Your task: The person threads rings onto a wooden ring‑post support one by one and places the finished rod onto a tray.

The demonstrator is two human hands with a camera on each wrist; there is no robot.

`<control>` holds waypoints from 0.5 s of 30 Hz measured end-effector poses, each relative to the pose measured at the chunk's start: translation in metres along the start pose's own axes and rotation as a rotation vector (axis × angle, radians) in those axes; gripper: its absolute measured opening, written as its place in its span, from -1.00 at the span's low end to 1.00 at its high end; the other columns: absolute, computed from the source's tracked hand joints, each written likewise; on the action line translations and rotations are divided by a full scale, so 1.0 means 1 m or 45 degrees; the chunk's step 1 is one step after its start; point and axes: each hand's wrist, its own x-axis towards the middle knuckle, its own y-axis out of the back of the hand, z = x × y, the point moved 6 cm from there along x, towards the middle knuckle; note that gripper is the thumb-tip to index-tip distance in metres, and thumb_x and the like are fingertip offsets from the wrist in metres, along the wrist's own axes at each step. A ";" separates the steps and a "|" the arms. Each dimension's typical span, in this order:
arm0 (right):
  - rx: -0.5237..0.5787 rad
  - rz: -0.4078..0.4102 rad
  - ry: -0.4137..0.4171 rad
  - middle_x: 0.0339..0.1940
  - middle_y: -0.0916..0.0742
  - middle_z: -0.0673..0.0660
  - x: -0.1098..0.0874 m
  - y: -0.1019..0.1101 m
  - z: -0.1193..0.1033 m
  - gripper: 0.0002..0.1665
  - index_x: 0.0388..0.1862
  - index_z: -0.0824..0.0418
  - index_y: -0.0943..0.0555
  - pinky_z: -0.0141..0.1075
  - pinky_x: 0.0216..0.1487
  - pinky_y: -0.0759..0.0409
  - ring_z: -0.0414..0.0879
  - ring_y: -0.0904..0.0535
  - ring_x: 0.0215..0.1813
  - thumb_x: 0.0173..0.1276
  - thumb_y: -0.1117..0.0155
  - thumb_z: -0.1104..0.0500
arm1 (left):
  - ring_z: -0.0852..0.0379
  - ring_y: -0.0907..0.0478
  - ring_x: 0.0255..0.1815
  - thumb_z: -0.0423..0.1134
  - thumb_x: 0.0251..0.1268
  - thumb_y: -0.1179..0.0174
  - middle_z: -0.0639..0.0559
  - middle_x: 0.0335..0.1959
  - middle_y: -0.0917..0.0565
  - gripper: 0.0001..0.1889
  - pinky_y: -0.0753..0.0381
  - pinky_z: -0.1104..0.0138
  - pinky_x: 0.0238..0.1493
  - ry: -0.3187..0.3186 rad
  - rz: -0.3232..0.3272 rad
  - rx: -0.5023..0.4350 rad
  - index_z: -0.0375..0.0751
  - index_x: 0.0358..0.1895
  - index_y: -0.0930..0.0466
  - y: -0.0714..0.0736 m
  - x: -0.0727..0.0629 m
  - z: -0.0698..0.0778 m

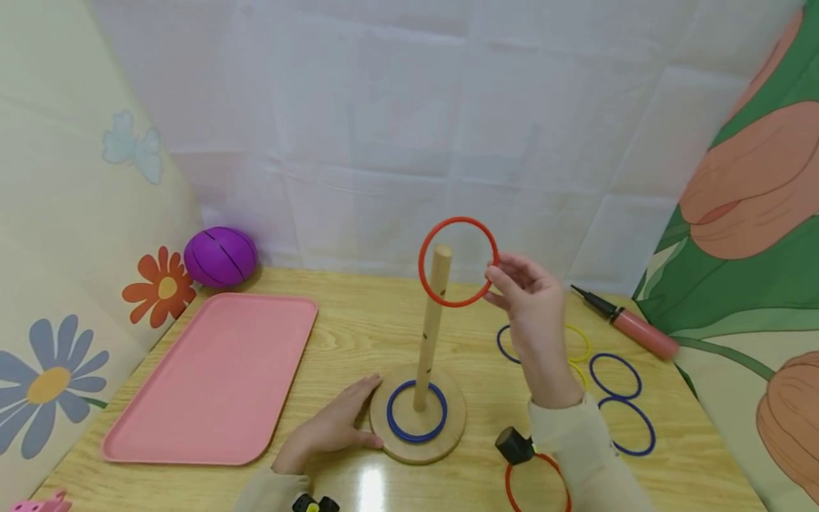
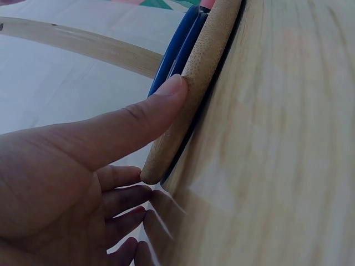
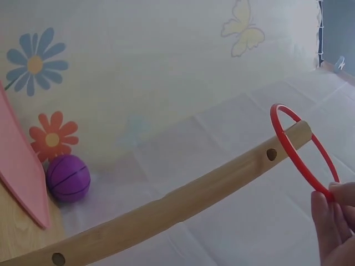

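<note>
My right hand (image 1: 527, 295) pinches the side of a red ring (image 1: 422, 263) between thumb and fingers, at the top of an upright wooden pole (image 1: 431, 331). In the right wrist view the ring (image 3: 297, 158) is tilted and circles the pole's tip. The pole rises from a round wooden base (image 1: 454, 430), where stacked blue rings (image 1: 416, 439) lie around its foot. My left hand (image 1: 335, 423) rests at the base's left edge, fingers extended; in the left wrist view its thumb (image 2: 161, 97) presses the wooden rim.
A pink tray (image 1: 211, 384) lies left, with a purple ball (image 1: 220, 257) behind it. Blue rings (image 1: 653, 434) and yellow rings (image 1: 587, 341) lie right, near a pink-and-black hand pump (image 1: 643, 336). Another red ring (image 1: 508, 487) lies in front, partly hidden by my right sleeve.
</note>
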 end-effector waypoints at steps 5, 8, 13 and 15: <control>-0.051 -0.022 -0.019 -0.39 -0.71 -0.05 -0.002 0.000 0.010 -0.85 -0.24 0.16 -0.68 -0.41 -0.34 -0.74 -0.24 -0.65 -0.31 0.27 -0.31 0.37 | -0.42 0.00 0.51 0.00 -0.07 -0.49 -0.40 0.50 -0.11 0.10 0.01 -0.25 0.49 0.002 -0.001 -0.004 -0.40 0.49 -0.05 0.000 0.000 0.001; -0.086 -0.038 -0.033 -0.38 -0.71 -0.05 -0.003 0.001 0.016 -0.83 -0.15 0.26 -0.65 -0.39 -0.32 -0.75 -0.22 -0.65 -0.30 0.27 -0.32 0.35 | -0.42 0.00 0.51 0.00 -0.07 -0.49 -0.40 0.51 -0.10 0.10 0.01 -0.25 0.49 0.004 -0.002 -0.006 -0.40 0.49 -0.05 0.000 0.000 0.001; -0.115 -0.038 -0.072 -0.36 -0.72 -0.04 -0.006 0.003 0.025 -0.74 -0.07 0.36 -0.62 -0.37 -0.31 -0.76 -0.21 -0.66 -0.30 0.25 -0.34 0.35 | -0.42 0.01 0.52 0.00 -0.07 -0.49 -0.39 0.51 -0.10 0.10 0.01 -0.24 0.50 0.006 -0.004 -0.004 -0.39 0.49 -0.05 0.000 0.000 -0.001; -0.121 -0.039 -0.082 -0.37 -0.72 -0.05 -0.007 0.004 0.029 -0.76 -0.09 0.35 -0.62 -0.37 -0.32 -0.76 -0.22 -0.65 -0.32 0.24 -0.34 0.36 | -0.42 0.01 0.52 0.00 -0.07 -0.49 -0.39 0.51 -0.10 0.10 0.01 -0.24 0.50 0.007 -0.003 -0.001 -0.39 0.49 -0.05 -0.001 0.000 -0.001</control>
